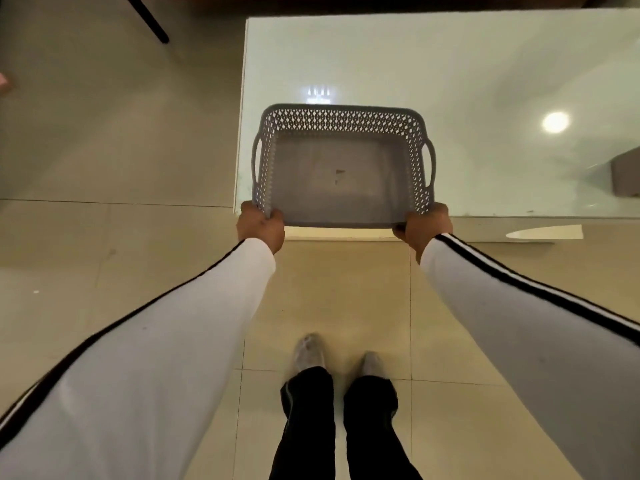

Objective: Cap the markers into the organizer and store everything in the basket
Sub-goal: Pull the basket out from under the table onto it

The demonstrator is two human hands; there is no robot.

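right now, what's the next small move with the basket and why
Probably slide the basket further onto the table and let go: left hand and right hand grip its near corners, it is empty, and its near edge sits at the table's edge.

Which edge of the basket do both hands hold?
The near edge of the basket: the left hand grips its left corner, the right hand its right corner. The far edge and the two sides are untouched.
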